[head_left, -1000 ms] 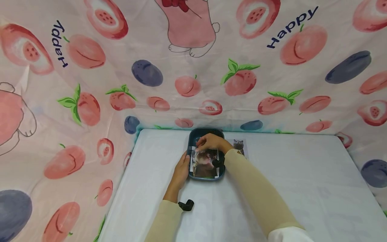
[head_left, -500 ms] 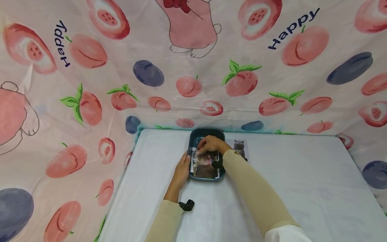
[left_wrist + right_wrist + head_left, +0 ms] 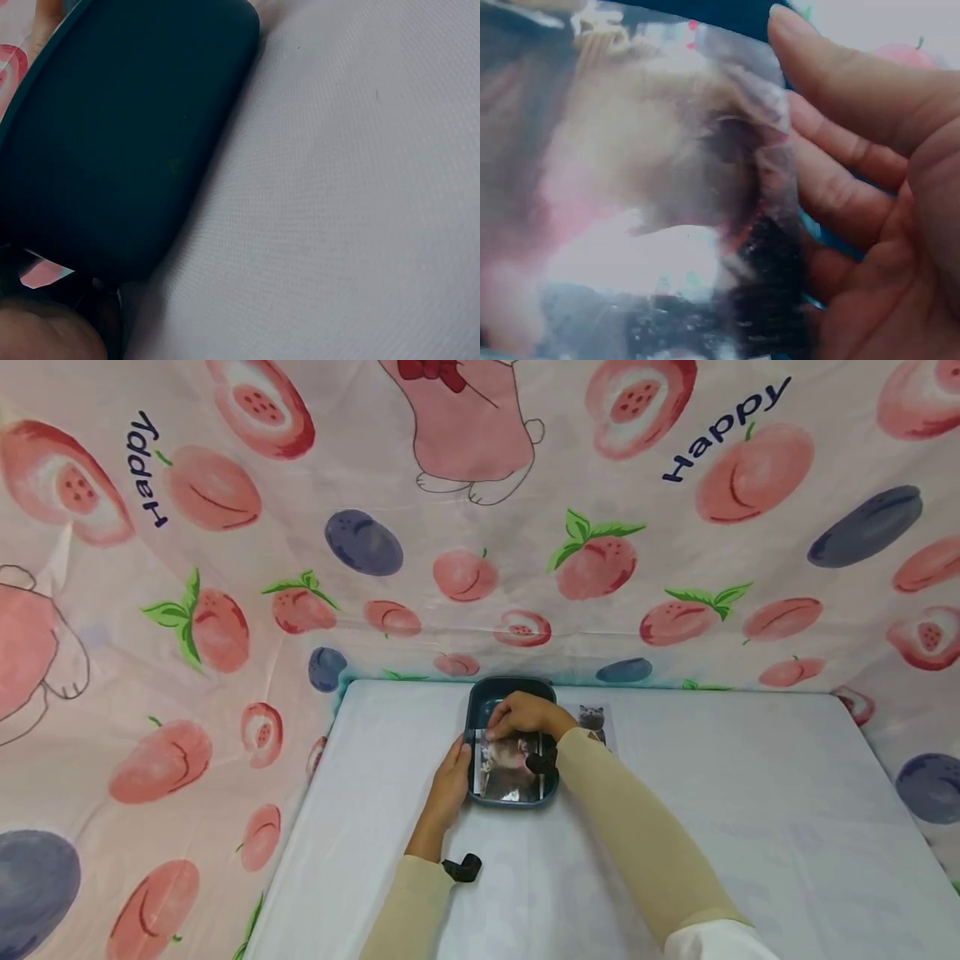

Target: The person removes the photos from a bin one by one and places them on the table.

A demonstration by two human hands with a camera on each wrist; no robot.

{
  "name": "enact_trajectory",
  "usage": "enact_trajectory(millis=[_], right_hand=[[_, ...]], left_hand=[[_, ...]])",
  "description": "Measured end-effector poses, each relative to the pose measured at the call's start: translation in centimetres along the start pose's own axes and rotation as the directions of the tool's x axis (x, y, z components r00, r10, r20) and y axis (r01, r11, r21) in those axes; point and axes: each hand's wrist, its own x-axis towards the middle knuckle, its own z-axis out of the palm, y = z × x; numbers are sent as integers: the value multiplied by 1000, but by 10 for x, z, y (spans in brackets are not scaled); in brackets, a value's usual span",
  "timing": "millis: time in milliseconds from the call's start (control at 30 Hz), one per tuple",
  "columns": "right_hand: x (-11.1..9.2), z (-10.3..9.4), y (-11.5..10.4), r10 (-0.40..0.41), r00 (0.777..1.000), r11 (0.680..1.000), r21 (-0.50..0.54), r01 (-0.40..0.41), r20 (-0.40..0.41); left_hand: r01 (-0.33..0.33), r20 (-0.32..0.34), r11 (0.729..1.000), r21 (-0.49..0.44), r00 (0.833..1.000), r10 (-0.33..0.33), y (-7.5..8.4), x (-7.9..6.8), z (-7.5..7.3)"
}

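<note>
Glossy pic (image 3: pixel 506 770) in R fingers (image 3: pixel 832 187), in/over tray (image 3: pixel 127 150)

a glossy, glare-whitened picture (image 3: pixel 652 150) in the fingers (image 3: pixel 840 71), dark blue tray (image 3: pixel 731 11) beyond its top edge

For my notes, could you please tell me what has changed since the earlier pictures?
The far edge of the glossy rectangular picture has shifted slightly down in the head view; its lower part now shows glare. The right hand still holds it; the left hand stays at the dark blue rounded tray.
</note>
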Motion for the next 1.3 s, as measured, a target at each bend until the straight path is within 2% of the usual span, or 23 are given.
enact_trajectory(millis=[300,433,533,767,867,1100,1300], right_hand=[[-14,-8,-3,16,997,977,212,-32,76],[-21,-9,-3,4,996,968,248,-27,91],[-25,-8,-3,-17,998,968,252,1,61],[-32,-1,-2,-59,995,969,234,76,-80],[-36,2,-3,-83,992,974,205,101,-90],[-46,7,-3,-97,995,980,171,100,-25],[-50,9,2,-96,987,990,93,108,-128]], left_hand=[[23,-10,1000,5,1000,-23,2,1,0],[43,-9,999,4,999,-43,3,1,0],[38,-10,999,2,999,-38,2,0,-1],[6,10,1000,-11,1000,-5,0,-2,-2],[1,12,1000,-17,1000,-1,1,-2,-1],[22,0,1000,-10,1000,-22,1,-2,-1],[28,-3,1000,-3,1000,-28,1,-1,0]])
